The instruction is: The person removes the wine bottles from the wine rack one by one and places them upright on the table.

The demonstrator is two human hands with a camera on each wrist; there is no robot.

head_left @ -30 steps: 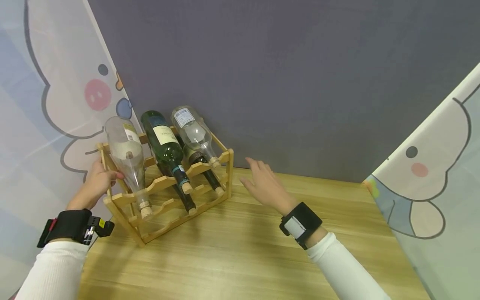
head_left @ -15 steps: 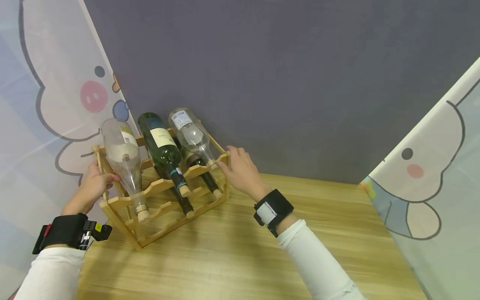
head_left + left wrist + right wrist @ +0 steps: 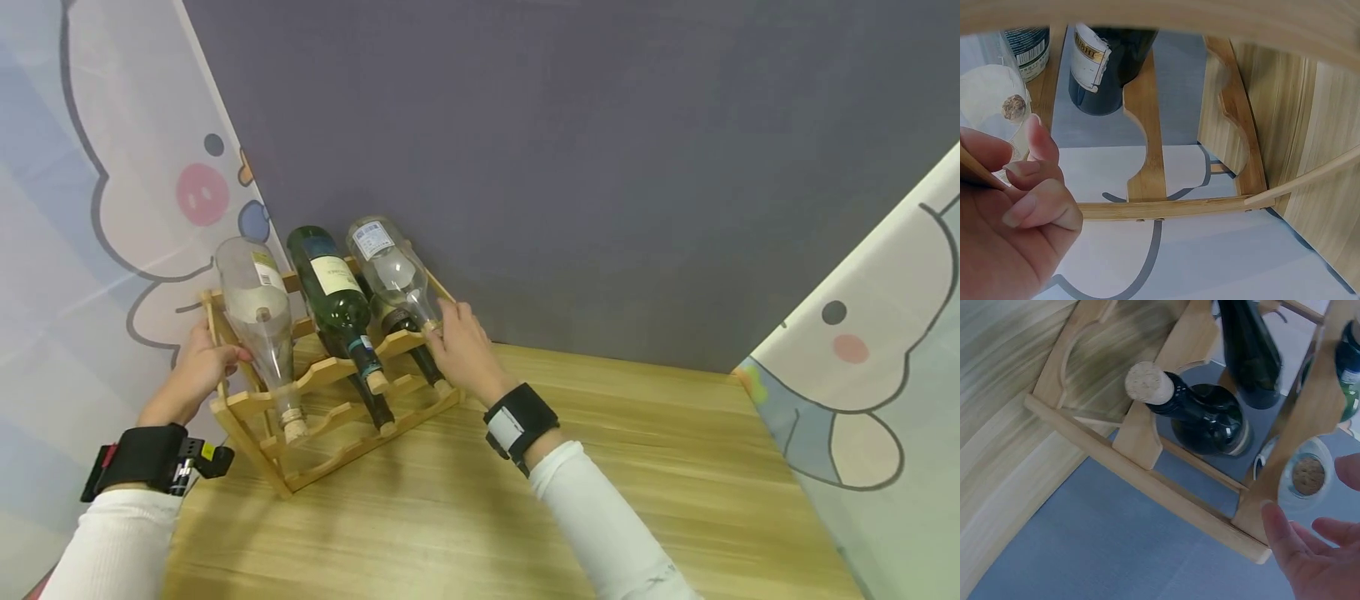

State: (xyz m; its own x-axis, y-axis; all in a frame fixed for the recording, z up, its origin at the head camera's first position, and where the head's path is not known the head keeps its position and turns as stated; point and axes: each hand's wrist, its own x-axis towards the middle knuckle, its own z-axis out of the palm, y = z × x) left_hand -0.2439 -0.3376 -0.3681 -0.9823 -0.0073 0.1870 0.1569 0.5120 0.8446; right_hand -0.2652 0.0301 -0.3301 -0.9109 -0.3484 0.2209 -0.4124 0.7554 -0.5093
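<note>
A wooden wine rack (image 3: 251,450) stands at the left of the table, bottles lying in it with their corked necks toward me. On its top tier are a clear bottle (image 3: 257,292), a green wine bottle (image 3: 333,279) and another clear bottle (image 3: 384,258); darker bottles (image 3: 380,408) lie lower. My left hand (image 3: 197,367) grips the rack's left side, thumb inward. At the top right corner, my right hand (image 3: 465,354) reaches round the right clear bottle's neck. In the right wrist view, its fingers and thumb stand spread about that bottle's cork (image 3: 1308,475), one fingertip at the rack's edge.
The wood-grain tabletop (image 3: 600,467) extends to the right of the rack. A dark grey panel (image 3: 562,167) rises behind it, and cartoon-printed sheets (image 3: 142,208) flank both sides, the left one close to the rack.
My right hand has moved left from over the table to the rack's right corner, then onto the right clear bottle's neck. My left hand keeps its grip on the rack.
</note>
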